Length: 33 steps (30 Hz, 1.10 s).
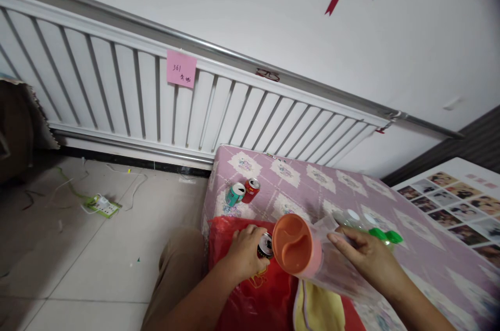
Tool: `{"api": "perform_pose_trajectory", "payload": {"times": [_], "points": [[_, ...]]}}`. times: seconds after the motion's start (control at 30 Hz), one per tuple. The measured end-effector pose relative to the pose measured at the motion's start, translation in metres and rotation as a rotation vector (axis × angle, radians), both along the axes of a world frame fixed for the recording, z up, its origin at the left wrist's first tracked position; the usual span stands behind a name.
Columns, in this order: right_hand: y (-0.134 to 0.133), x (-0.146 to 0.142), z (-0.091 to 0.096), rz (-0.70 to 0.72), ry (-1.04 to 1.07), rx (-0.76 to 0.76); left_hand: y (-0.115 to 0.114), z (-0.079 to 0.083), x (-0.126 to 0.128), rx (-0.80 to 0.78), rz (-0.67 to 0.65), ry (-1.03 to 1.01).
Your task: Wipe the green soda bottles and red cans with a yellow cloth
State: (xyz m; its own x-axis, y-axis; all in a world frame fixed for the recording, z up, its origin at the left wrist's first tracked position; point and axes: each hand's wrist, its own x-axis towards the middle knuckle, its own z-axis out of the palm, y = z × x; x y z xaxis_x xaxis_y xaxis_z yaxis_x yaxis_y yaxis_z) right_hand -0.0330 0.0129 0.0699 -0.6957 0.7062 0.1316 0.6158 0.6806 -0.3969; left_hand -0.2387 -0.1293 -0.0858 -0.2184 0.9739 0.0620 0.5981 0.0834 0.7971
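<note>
My left hand (247, 254) is wrapped round a dark can (265, 245), whose silver top faces up. Under it lies a red plastic bag (250, 297) with a yellow print. My right hand (365, 258) grips a clear plastic container (336, 268) by its side. The container is tilted, its round orange top (292, 244) with an S-shaped ridge turned toward me and close to the dark can. Below it is a yellow cloth (318, 307). A teal can (235, 194) and a red can (251, 190) stand side by side beyond my left hand.
The bed (285, 172) has a purple patterned cover. Clear bottles with green caps (386, 235) and white caps (353, 215) are beyond my right hand. A white radiator (250, 112) runs along the wall. A power strip (102, 206) lies on the floor at left.
</note>
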Motion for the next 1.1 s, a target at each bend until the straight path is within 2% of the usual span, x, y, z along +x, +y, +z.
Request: {"api": "perform_pose_trajectory", "payload": {"times": [1.1], "points": [[-0.0007,0.0018,-0.0009,-0.005,-0.009,0.008,0.0002,0.0001,0.0007,0.000,0.006,0.003]]}}
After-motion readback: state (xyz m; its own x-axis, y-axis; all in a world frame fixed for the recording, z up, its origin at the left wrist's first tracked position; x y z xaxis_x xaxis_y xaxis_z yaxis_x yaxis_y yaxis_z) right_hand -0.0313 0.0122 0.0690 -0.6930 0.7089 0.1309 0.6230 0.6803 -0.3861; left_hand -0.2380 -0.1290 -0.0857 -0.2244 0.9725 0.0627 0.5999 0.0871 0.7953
